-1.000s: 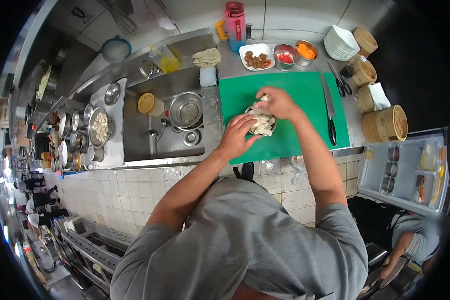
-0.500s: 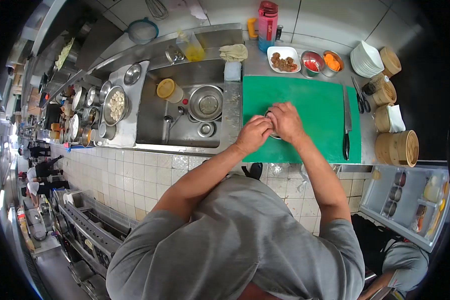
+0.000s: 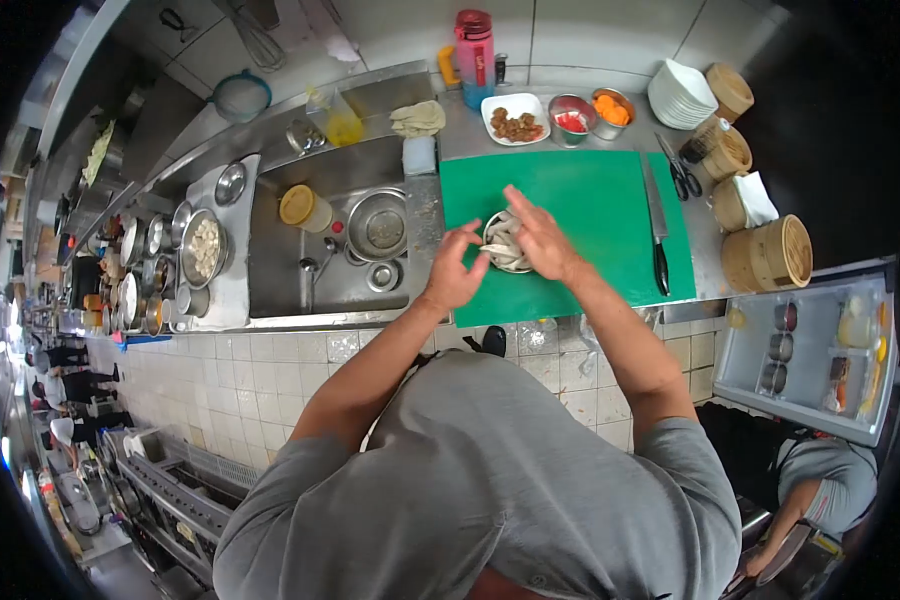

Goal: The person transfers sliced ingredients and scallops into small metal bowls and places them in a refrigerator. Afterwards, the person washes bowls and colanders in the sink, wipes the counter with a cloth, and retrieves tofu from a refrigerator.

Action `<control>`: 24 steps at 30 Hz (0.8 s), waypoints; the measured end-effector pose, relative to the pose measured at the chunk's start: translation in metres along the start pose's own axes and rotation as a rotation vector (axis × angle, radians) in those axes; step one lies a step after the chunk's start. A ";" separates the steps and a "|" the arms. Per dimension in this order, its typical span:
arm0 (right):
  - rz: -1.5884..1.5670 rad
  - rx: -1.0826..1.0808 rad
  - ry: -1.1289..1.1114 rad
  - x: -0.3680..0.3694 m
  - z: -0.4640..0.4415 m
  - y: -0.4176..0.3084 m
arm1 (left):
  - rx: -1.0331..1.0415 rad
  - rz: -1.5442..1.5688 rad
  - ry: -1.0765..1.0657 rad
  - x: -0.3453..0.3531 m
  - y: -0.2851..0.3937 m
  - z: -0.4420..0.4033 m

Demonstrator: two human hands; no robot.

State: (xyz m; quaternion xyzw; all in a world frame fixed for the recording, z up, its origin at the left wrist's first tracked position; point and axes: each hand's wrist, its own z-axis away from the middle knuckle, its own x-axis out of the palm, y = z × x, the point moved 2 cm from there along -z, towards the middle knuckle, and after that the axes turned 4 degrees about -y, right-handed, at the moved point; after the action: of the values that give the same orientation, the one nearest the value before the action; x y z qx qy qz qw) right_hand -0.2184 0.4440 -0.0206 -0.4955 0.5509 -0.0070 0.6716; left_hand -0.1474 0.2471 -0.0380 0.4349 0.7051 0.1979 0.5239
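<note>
A small round bowl of pale, whitish food pieces (image 3: 507, 244) sits on the green cutting board (image 3: 590, 200), between my two hands. At the bowl's left side is my left hand (image 3: 456, 268), its fingers apart and nothing held in it. My right hand (image 3: 543, 240) reaches over the bowl's right side with its fingers stretched out, also holding nothing. A knife with a black handle (image 3: 660, 262) lies along the board's right part.
Behind the board stand a plate of brown pieces (image 3: 517, 121), bowls of red (image 3: 571, 122) and orange pieces (image 3: 611, 109) and a bottle (image 3: 475, 62). Scissors (image 3: 682, 180) and bamboo steamers (image 3: 768, 254) are right. A sink (image 3: 270, 270) is left; a person (image 3: 830, 480) is lower right.
My hands were closed together over the bowl half a second ago. They have moved apart and opened, and the pale pieces show between them. The camera view has shifted too.
</note>
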 end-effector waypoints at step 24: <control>0.035 0.238 0.586 0.024 0.063 -0.022 | 0.323 -0.183 -0.483 0.029 0.022 -0.064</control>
State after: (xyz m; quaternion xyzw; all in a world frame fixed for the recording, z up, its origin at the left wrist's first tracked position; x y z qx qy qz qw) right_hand -0.1499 0.4611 -0.0302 -0.3806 0.7247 -0.2022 0.5376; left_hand -0.1989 0.2938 -0.0142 0.4818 0.6186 -0.0738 0.6162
